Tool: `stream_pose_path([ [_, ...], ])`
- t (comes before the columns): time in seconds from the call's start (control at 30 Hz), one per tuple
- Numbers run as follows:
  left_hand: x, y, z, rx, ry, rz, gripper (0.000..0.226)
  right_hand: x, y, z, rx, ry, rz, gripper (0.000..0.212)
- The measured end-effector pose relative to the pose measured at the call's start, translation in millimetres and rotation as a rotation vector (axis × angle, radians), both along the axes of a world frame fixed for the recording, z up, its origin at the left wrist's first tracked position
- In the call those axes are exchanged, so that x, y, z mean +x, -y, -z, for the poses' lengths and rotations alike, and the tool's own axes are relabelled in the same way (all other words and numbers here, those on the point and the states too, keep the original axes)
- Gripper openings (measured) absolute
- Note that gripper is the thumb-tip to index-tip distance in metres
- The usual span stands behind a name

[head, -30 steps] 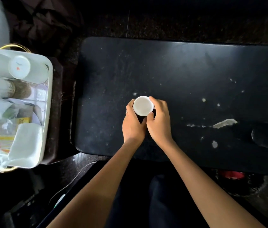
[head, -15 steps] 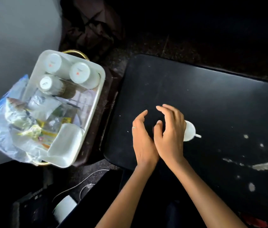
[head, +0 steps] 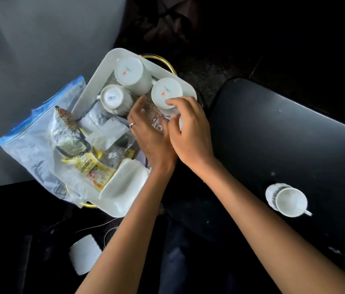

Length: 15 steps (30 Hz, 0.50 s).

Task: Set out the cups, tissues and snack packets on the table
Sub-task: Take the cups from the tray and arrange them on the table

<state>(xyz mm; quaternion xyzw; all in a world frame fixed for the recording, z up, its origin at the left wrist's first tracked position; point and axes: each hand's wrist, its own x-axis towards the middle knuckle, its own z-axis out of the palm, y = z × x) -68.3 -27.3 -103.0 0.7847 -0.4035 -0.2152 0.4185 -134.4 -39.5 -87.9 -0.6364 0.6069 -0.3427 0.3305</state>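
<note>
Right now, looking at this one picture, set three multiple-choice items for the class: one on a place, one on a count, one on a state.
1. Where is the upright cup?
A in the tray
B on the black table
C on the floor

2. How many cups lie upside down in the white tray?
A one
B three
C five

3. What is the right hand doing?
A touching an upturned cup
B resting on the table
C holding the zip bag

Answers: B, it stands alone on the table; B, three bases show; A, fingertips on its base.
</note>
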Motion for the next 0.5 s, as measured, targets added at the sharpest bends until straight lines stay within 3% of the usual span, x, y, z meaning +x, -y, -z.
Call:
stream_pose_path([
  [0.13, 31, 18, -7, -0.02, 0.206, -0.044, 0.057, 30, 13, 2, 0.04, 0.013, -0.045, 0.033],
  [0.23, 55, 26, -7, 0.076, 0.343, -0.085, 0.06, 46, 18, 0, 0.057, -0.009, -0.058, 0.034],
  [0.43, 84, 30, 0, 0.382, 0.324, 0.015, 0.081, 65, 21, -5, 0.092, 0.009, -0.088, 0.036],
  [0.5, 91, 31, 2, 0.433, 0.364, 0.024, 0.077, 74, 24, -2, 0.141, 0.015, -0.16, 0.037],
])
